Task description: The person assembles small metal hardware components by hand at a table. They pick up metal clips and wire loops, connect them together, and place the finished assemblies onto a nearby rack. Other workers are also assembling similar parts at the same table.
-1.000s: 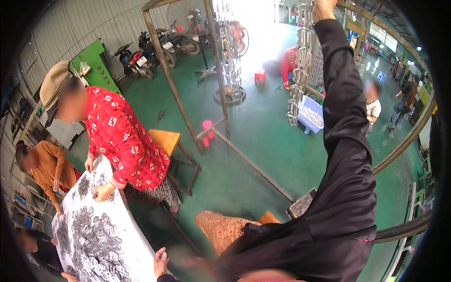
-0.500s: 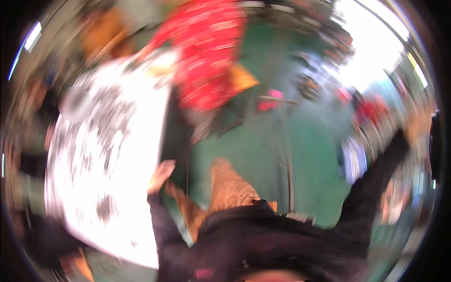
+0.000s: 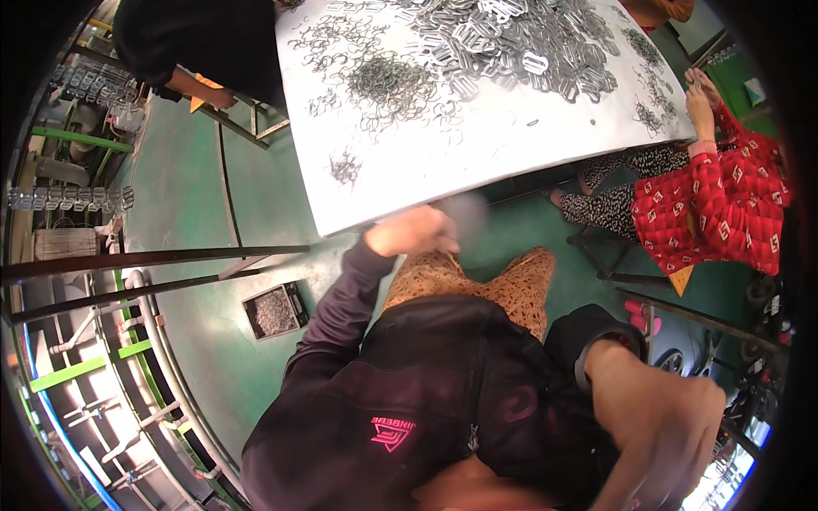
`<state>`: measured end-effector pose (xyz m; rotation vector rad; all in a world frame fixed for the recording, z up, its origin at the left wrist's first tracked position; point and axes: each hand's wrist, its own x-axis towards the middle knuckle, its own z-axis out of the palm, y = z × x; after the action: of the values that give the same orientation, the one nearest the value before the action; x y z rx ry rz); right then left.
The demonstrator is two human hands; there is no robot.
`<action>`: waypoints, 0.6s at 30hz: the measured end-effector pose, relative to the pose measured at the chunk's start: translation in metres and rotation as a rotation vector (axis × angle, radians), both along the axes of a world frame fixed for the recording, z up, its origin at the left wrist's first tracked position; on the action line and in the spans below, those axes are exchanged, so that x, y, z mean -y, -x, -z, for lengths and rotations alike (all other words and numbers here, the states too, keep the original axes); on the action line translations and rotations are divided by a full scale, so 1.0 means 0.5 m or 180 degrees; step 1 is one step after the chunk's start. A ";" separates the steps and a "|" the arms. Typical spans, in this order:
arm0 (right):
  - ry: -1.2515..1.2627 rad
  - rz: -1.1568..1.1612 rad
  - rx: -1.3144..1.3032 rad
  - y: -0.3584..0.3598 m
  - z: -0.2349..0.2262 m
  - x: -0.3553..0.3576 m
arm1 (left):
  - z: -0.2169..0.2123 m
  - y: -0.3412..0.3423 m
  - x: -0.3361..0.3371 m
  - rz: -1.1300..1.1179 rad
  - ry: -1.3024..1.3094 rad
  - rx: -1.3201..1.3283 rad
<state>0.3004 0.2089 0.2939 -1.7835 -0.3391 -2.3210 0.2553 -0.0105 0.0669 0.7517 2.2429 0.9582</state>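
Note:
My left hand (image 3: 415, 231) is over my lap, just off the near edge of the white table (image 3: 375, 183). Its fingers are curled; what they hold, if anything, is hidden. A grey blur lies beside its fingertips. Raised close at the lower right, my right hand (image 3: 669, 417) is bent at the wrist with curled fingers, partly blurred, its grip out of sight. On the table lie a large heap of flat grey metal slider buckles (image 3: 511, 51), a looser pile of small dark wire rings or hooks (image 3: 388, 81), and a little cluster of them (image 3: 345, 169) by the left edge.
A person in a red patterned top (image 3: 716, 200) sits at the table's right, hands over its edge. Another, dark-sleeved person (image 3: 204, 43) is at the far left. A black tray of small parts (image 3: 274, 311) sits on the green floor, near dark rails (image 3: 170, 260) and racks.
The view has swung left, bringing the table from the left side to straight ahead. My outstretched right arm is now folded in close. My left hand has gone from stretched to curled.

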 end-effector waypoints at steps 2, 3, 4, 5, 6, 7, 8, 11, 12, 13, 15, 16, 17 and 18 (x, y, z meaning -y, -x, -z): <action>-0.0547 0.0129 -0.0652 0.054 -0.008 -0.003 | -0.004 0.049 0.052 -0.0805 -0.0093 -0.0538; -0.0506 0.0150 -0.0451 0.069 -0.008 -0.001 | -0.003 0.083 0.072 -0.1249 -0.0189 -0.0794; -0.0459 0.0182 -0.0243 0.073 -0.009 0.003 | 0.000 0.117 0.085 -0.1704 -0.0241 -0.1091; -0.0399 0.0223 -0.0041 0.081 -0.009 0.006 | 0.002 0.156 0.097 -0.2146 -0.0286 -0.1401; -0.0601 0.0162 -0.0001 0.099 -0.008 0.005 | 0.007 0.197 0.105 -0.2297 -0.0155 -0.1626; -0.0545 -0.0004 0.0036 0.112 -0.004 0.008 | 0.015 0.237 0.108 -0.2430 -0.0032 -0.1837; -0.0503 -0.0152 0.0085 0.123 -0.001 0.012 | 0.025 0.274 0.108 -0.2319 0.0088 -0.2047; -0.1016 0.0099 0.0763 0.134 -0.007 0.011 | 0.066 0.359 0.090 -0.1972 0.0402 -0.2405; -0.1044 0.0096 0.0815 0.147 -0.001 0.014 | 0.078 0.380 0.085 -0.1900 0.0513 -0.2413; -0.1072 0.0092 0.0867 0.149 -0.002 0.014 | 0.089 0.398 0.081 -0.1837 0.0645 -0.2376; -0.0635 -0.0315 0.0442 0.188 0.026 0.024 | 0.104 0.418 0.081 -0.1955 0.0609 -0.2500; -0.0626 -0.0245 0.0526 0.189 0.027 0.030 | 0.108 0.425 0.083 -0.2027 0.0555 -0.2489; -0.0612 -0.0179 0.0574 0.194 0.030 0.037 | 0.108 0.433 0.090 -0.2143 0.0482 -0.2561; -0.0544 -0.0202 0.0545 0.203 0.035 0.043 | 0.107 0.434 0.094 -0.2083 0.0386 -0.2482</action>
<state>0.1989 0.1872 0.2764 -1.4800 -0.2115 -2.3843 0.0384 -0.0577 0.0135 0.3482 3.3253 0.8754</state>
